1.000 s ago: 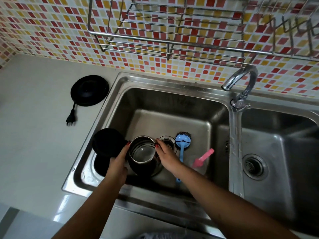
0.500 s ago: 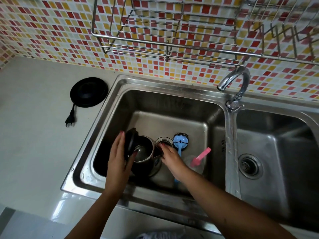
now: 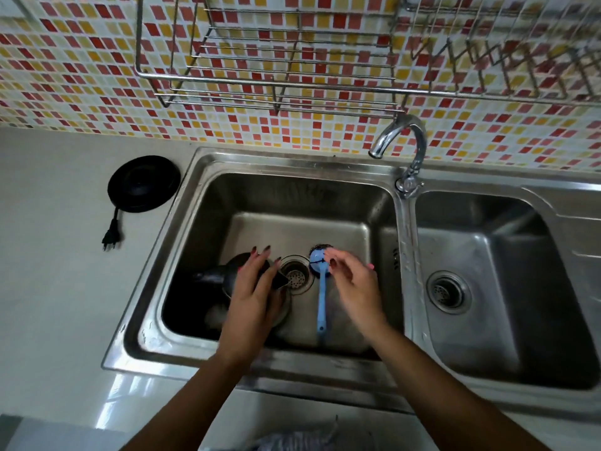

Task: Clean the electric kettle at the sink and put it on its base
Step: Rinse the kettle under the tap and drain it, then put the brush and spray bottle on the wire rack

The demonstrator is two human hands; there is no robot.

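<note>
Near edge: both forearms reach in over the front rim of the sink, into the left basin.

Left hand: fingers straight and spread, lying flat on top of the kettle, pressing rather than wrapping it. The kettle stands on the left side of the basin floor with its lid down and its spout beside the drain strainer. Its dark handle sticks out to the left.

Right hand: slightly blurred, fingers loosely curled with nothing in them, hovering over the head of the blue scrubber. The scrubber lies on the basin floor just right of the drain, and a bit of pink shows behind the hand.

Farther back, the base sits on the counter just beside the sink's back-left corner, with its plug loose on the counter. The faucet is between the basins and no water is visible. A wire rack hangs on the tiled wall.

Judgement: washing looks about done; lift and transfer are not yet done.

Risks:
- A flat palm is no real hold, so the kettle could skid or tip on wet steel.
- A wet handle could slip during the lift over the rim.
- Whether the lid is latched can't be seen; leftover water could slosh out.
- A wet underside on the base contacts would be bad once it is plugged in, so it needs draining and wiping first.
- The base is close to the sink, so splashes could reach it.
</note>
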